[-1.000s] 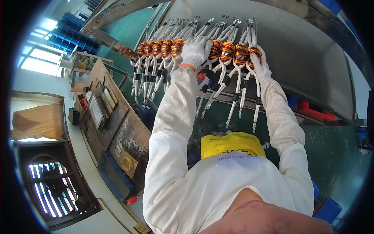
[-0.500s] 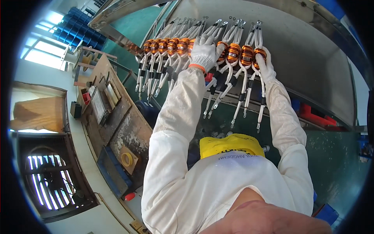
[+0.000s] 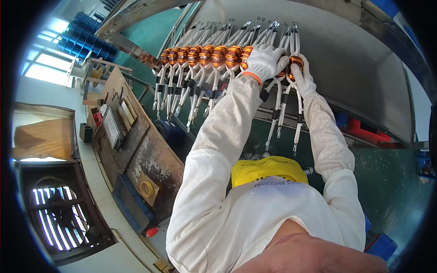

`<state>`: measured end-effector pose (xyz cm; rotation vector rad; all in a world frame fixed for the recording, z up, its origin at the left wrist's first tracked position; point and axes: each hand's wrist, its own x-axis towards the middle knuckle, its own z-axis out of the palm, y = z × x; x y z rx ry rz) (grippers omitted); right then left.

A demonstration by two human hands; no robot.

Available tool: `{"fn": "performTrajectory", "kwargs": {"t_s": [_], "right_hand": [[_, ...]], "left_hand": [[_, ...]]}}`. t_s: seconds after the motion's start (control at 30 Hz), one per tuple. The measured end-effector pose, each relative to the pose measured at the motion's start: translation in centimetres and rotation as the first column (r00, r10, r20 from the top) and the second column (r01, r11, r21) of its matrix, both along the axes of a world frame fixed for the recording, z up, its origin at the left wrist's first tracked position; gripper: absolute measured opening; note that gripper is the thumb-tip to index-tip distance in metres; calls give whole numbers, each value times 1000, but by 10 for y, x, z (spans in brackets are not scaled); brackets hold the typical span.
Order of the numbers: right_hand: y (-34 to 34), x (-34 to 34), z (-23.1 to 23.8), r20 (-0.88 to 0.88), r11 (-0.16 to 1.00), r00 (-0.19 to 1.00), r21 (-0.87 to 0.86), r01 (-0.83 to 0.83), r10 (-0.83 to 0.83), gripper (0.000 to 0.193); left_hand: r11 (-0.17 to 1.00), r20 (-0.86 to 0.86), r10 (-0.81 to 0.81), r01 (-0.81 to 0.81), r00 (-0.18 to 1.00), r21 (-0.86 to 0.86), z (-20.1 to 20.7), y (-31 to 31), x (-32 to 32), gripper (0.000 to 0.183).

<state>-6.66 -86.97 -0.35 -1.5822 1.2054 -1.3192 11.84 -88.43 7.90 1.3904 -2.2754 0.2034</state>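
Observation:
A row of copper-wound ring coils (image 3: 205, 55) with white-sleeved leads lies along the metal table. Both my hands wear white knit gloves. My left hand (image 3: 264, 62) curls over coils near the right of the row, fingers bent and thumb toward the right; it hides the coils beneath it. At the right end, my right hand (image 3: 304, 78) grips the last coil (image 3: 297, 61), thumb on its near face and fingers around its right side. White leads (image 3: 298, 120) with black bands and metal lugs hang over the near edge; others point to the far side.
A metal frame bar (image 3: 337, 13) crosses above the table (image 3: 359, 68). Red bins (image 3: 366, 129) sit under its right part. To the left stands a worn wooden bench (image 3: 154, 157) with a yellow tape roll (image 3: 146, 189) and a blue tray (image 3: 132, 200).
My left hand has moved right along the row, uncovering coils to its left. My right hand and the end coil have shifted slightly left. The view has turned a little.

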Motion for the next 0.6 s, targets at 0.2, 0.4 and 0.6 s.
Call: {"fn": "performTrajectory", "kwargs": {"t_s": [0.2,0.4,0.6], "right_hand": [[14,9,14,-67,994,994,51,92,-88,64],[6,0,-5,-30,995,999,97,27,-24,63],[9,3,-4,121,999,992,18,32,-34,62]], "left_hand": [[999,-3,-24,24,1000,-45,-5,-5,4,39],[982,-38,-172,168,984,-89,8,2,26,42],[947,10,320,-320,947,23,38,-30,182,38]]}}
